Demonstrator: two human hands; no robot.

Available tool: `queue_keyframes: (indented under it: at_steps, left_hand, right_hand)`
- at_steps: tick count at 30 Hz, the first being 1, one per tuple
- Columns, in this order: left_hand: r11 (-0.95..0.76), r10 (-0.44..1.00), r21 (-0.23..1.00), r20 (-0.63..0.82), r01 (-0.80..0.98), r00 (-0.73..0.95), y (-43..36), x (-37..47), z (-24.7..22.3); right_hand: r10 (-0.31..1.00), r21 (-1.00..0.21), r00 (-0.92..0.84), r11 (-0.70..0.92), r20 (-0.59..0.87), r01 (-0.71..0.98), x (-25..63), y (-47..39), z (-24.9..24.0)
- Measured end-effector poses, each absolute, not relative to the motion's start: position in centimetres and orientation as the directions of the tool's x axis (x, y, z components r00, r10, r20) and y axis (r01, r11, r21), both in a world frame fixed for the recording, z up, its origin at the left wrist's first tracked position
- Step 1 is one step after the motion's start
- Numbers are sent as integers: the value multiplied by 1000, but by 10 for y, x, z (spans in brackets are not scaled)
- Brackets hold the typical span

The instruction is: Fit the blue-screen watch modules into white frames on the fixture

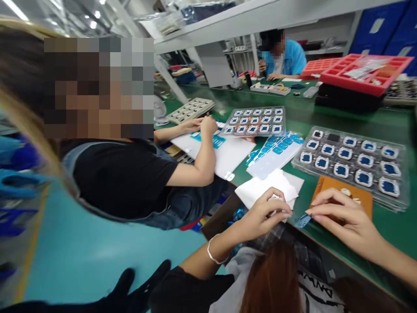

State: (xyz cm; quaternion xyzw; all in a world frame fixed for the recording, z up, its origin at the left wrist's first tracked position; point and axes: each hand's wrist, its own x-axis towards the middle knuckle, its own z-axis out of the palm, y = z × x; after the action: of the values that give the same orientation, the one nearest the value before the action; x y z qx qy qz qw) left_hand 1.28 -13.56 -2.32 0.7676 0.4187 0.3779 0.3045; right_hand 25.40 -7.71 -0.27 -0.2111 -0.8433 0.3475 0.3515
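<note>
Between the thumb and fingers of my right hand [347, 221] is a small blue translucent piece of film [304, 221], which hangs over the bench edge. My left hand [265, 214] is closed in a pinch to its left, in front of a crumpled white cloth [275, 184]; what its fingertips hold, if anything, is too small to make out. An orange-brown block [365, 198] with small pale parts on it lies just behind my right hand. Beyond it, a clear plastic tray [404, 174] carries rows of white-framed parts with blue faces.
On my left a co-worker [130, 178] works over a white board [228, 158]. Sheets of blue stickers [283, 145] and a second clear tray [254, 121] lie between us. Red compartment trays [365, 74] stand at the back right. Another person [283, 56] sits across the bench.
</note>
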Motion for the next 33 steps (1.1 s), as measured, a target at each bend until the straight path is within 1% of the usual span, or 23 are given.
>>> queue_keyframes:
  at_steps: [2, 4, 7, 9, 11, 12, 14, 16, 18, 20, 24, 26, 29, 31, 33]
  left_hand:
    - [-411, 901, 814, 294, 410, 319, -148, 13, -25]
    - [-434, 897, 803, 342, 409, 280, -154, 21, -30]
    - [-516, 853, 737, 490, 437, 181, -155, 37, -43]
    - [-562, 812, 686, 565, 462, 147, -154, 43, -51]
    - [-569, 797, 645, 586, 510, 148, -156, 39, -58]
    - [-539, 809, 626, 570, 564, 140, -159, 33, -61]
    - [-390, 862, 590, 503, 707, 56, -171, 11, -71]
    - [-170, 895, 553, 433, 816, -107, -186, -18, -86]
    - [2, 892, 539, 379, 842, -245, -202, -50, -106]
    - [172, 885, 515, 294, 840, -362, -214, -78, -131]
    - [450, 861, 426, 25, 785, -507, -222, -112, -179]
    - [530, 840, 375, -109, 761, -532, -220, -120, -196]
    - [581, 814, 323, -254, 747, -522, -210, -123, -204]
    - [569, 818, 316, -315, 759, -482, -201, -121, -196]
    - [512, 845, 336, -361, 791, -394, -190, -117, -175]
  right_hand:
    - [616, -746, -666, 653, 421, 133, 250, -80, -5]
    - [634, -753, -657, 640, 408, 150, 246, -83, -7]
    - [628, -748, -659, 648, 414, 147, 244, -87, -12]
    - [602, -731, -682, 667, 415, 145, 246, -88, -15]
    - [596, -718, -690, 678, 410, 159, 249, -88, -17]
    - [603, -718, -687, 675, 406, 168, 250, -87, -18]
    - [627, -730, -670, 658, 397, 183, 253, -83, -20]
    - [648, -748, -657, 636, 386, 188, 254, -78, -22]
    - [662, -762, -652, 617, 369, 194, 254, -73, -23]
    - [665, -771, -656, 607, 358, 194, 253, -69, -24]
    - [656, -778, -666, 603, 355, 178, 254, -68, -25]
    - [655, -781, -674, 596, 342, 183, 255, -69, -24]
    - [658, -796, -680, 578, 323, 180, 256, -70, -22]
    - [661, -817, -687, 551, 303, 171, 255, -71, -20]
    - [663, -845, -701, 510, 264, 164, 255, -72, -20]
